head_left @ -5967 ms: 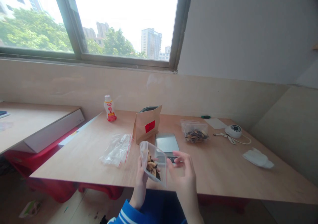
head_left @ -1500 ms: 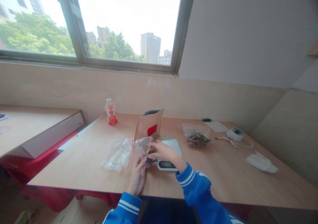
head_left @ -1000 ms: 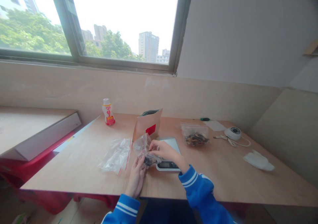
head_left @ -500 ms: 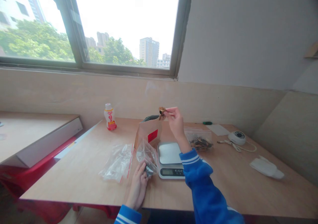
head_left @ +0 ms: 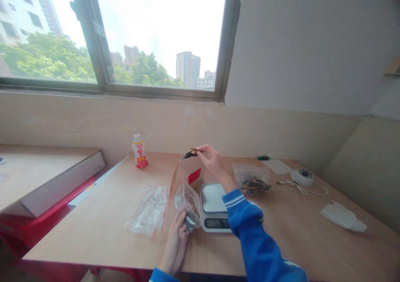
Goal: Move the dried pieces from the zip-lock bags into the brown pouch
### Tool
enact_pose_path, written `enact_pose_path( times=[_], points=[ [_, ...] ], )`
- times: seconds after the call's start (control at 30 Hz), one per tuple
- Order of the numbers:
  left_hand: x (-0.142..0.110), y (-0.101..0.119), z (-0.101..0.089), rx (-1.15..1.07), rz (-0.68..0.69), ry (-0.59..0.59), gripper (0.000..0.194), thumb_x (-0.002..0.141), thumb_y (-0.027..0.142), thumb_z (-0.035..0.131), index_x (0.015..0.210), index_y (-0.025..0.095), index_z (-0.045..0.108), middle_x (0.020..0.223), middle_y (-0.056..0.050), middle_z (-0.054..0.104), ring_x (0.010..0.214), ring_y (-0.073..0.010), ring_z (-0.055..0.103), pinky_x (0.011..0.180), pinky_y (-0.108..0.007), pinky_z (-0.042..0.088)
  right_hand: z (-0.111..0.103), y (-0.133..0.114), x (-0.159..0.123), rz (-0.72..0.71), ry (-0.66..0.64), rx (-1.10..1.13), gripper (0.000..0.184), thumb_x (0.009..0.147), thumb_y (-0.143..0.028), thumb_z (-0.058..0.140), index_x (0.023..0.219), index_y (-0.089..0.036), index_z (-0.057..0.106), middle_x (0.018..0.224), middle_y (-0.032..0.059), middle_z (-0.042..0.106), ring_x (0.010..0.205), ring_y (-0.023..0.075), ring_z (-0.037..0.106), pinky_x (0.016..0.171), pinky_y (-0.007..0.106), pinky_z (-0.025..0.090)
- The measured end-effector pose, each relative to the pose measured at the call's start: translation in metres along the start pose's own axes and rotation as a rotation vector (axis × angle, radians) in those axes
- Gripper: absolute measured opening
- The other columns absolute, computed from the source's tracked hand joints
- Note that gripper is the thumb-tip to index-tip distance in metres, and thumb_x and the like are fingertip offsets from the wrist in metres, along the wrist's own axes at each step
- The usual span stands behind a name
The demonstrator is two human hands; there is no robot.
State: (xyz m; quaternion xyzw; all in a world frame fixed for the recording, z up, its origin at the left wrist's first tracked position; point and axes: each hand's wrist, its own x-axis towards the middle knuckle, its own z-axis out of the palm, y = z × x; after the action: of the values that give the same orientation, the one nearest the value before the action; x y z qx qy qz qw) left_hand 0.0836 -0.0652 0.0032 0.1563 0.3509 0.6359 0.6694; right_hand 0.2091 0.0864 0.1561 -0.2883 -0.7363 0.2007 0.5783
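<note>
Dried mushroom piece (head_left: 196,149), at the open top of a brown kraft pouch (head_left: 181,171) with a red label; cannot tell whether partly inside or just above the rim. Pinched between thumb and fingers of the right hand (head_left: 213,161), well apart from the left hand (head_left: 177,234). Closed, lower down, around the bottom of a clear zip bag (head_left: 185,196) with dark contents, in front of the pouch. Just right of that bag, near the middle of the table's (head_left: 109,230) front edge: a digital kitchen scale (head_left: 214,198), partly covered by the blue sleeve (head_left: 254,228). To the left, flat and crinkled: clear bags (head_left: 148,211) with red seal lines. Toward the back edge on the left: an upright white-and-red bottle (head_left: 139,150). Right of the scale: a zip bag of dried mushrooms (head_left: 253,182). Near the back right corner: a small green object (head_left: 263,158), white paper (head_left: 276,166), and a white dome camera (head_left: 301,177) with its cable (head_left: 293,185). Closer to the right edge: a crumpled white wrapper (head_left: 343,216).
</note>
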Motion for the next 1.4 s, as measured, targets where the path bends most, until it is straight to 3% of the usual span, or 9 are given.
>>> enact_pose_path(
  times=[0.33, 0.47, 0.6, 0.7, 0.9, 1.0, 1.17, 1.3, 1.4],
  points=[
    [0.001, -0.002, -0.001, -0.013, 0.018, 0.048, 0.038, 0.079, 0.027, 0.066, 0.116, 0.021, 0.064, 0.126, -0.008, 0.063, 0.112, -0.0210, 0.061, 0.085, -0.027, 0.051, -0.005, 0.005, -0.005, -0.102, -0.075, -0.372, 0.022, 0.092, -0.029, 0.048, 0.086, -0.023, 0.068, 0.115, 0.0064, 0.064, 0.113, 0.0221, 0.053, 0.103, 0.043, 0.034],
    [0.000, -0.002, 0.000, -0.032, 0.022, 0.078, 0.039, 0.078, 0.026, 0.066, 0.117, 0.021, 0.064, 0.127, -0.007, 0.063, 0.104, -0.0179, 0.064, 0.077, -0.024, 0.051, -0.009, 0.000, -0.013, -0.089, 0.027, -0.321, 0.025, 0.094, -0.031, 0.044, 0.104, -0.024, 0.065, 0.121, 0.0069, 0.061, 0.119, 0.0206, 0.050, 0.107, 0.042, 0.031],
    [-0.002, 0.001, 0.000, -0.091, 0.040, 0.053, 0.038, 0.078, 0.026, 0.064, 0.116, 0.019, 0.064, 0.120, -0.009, 0.067, 0.098, -0.0172, 0.065, 0.076, -0.025, 0.052, -0.007, -0.008, -0.017, -0.076, -0.094, -0.331, 0.034, 0.098, -0.036, 0.036, 0.116, -0.026, 0.063, 0.132, 0.0065, 0.054, 0.126, 0.0209, 0.044, 0.109, 0.043, 0.029],
    [-0.002, 0.003, -0.001, -0.177, 0.046, -0.006, 0.042, 0.077, 0.025, 0.060, 0.118, 0.015, 0.063, 0.114, -0.011, 0.068, 0.091, -0.0187, 0.066, 0.073, -0.028, 0.053, -0.005, -0.009, -0.018, -0.048, -0.161, -0.370, 0.040, 0.099, -0.039, 0.029, 0.113, -0.027, 0.065, 0.135, 0.0071, 0.050, 0.129, 0.0222, 0.040, 0.109, 0.045, 0.028],
    [-0.003, 0.004, -0.004, -0.215, 0.008, -0.011, 0.052, 0.073, 0.014, 0.056, 0.125, 0.019, 0.058, 0.113, -0.009, 0.068, 0.096, -0.0183, 0.065, 0.080, -0.028, 0.051, -0.009, -0.022, -0.017, -0.025, -0.064, -0.272, 0.035, 0.099, -0.034, 0.031, 0.110, -0.023, 0.062, 0.129, 0.0087, 0.053, 0.129, 0.0202, 0.040, 0.111, 0.045, 0.026],
    [-0.003, 0.003, -0.004, -0.198, 0.031, -0.010, 0.058, 0.071, 0.011, 0.055, 0.128, 0.021, 0.056, 0.115, -0.008, 0.068, 0.100, -0.0187, 0.064, 0.083, -0.028, 0.050, -0.010, -0.036, -0.027, 0.033, -0.047, -0.117, 0.023, 0.093, -0.027, 0.040, 0.098, -0.022, 0.062, 0.115, 0.0073, 0.059, 0.116, 0.0201, 0.051, 0.104, 0.042, 0.036],
    [-0.003, 0.002, -0.002, -0.114, 0.078, -0.023, 0.069, 0.064, 0.005, 0.057, 0.131, 0.023, 0.054, 0.120, -0.006, 0.066, 0.109, -0.0193, 0.061, 0.090, -0.027, 0.047, -0.007, -0.032, -0.070, 0.372, -0.335, 0.299, 0.015, 0.088, -0.020, 0.041, 0.087, -0.021, 0.056, 0.084, 0.0006, 0.062, 0.075, 0.0135, 0.061, 0.071, 0.029, 0.052],
    [-0.007, 0.003, 0.004, -0.042, 0.084, -0.005, 0.067, 0.067, 0.008, 0.064, 0.131, 0.023, 0.053, 0.117, -0.006, 0.067, 0.109, -0.0198, 0.061, 0.094, -0.029, 0.046, -0.003, -0.014, -0.102, 0.572, -0.638, 0.244, 0.015, 0.086, -0.015, 0.043, 0.087, -0.020, 0.058, 0.080, 0.0001, 0.062, 0.070, 0.0124, 0.063, 0.066, 0.026, 0.052],
    [-0.010, 0.004, 0.007, -0.026, 0.085, -0.003, 0.063, 0.068, 0.010, 0.068, 0.128, 0.025, 0.056, 0.122, -0.005, 0.065, 0.113, -0.0199, 0.060, 0.097, -0.028, 0.045, -0.001, -0.008, -0.114, 0.684, -0.701, 0.203, 0.016, 0.085, -0.012, 0.043, 0.090, -0.020, 0.056, 0.068, -0.0028, 0.060, 0.056, 0.0119, 0.061, 0.052, 0.022, 0.048]
  ],
)
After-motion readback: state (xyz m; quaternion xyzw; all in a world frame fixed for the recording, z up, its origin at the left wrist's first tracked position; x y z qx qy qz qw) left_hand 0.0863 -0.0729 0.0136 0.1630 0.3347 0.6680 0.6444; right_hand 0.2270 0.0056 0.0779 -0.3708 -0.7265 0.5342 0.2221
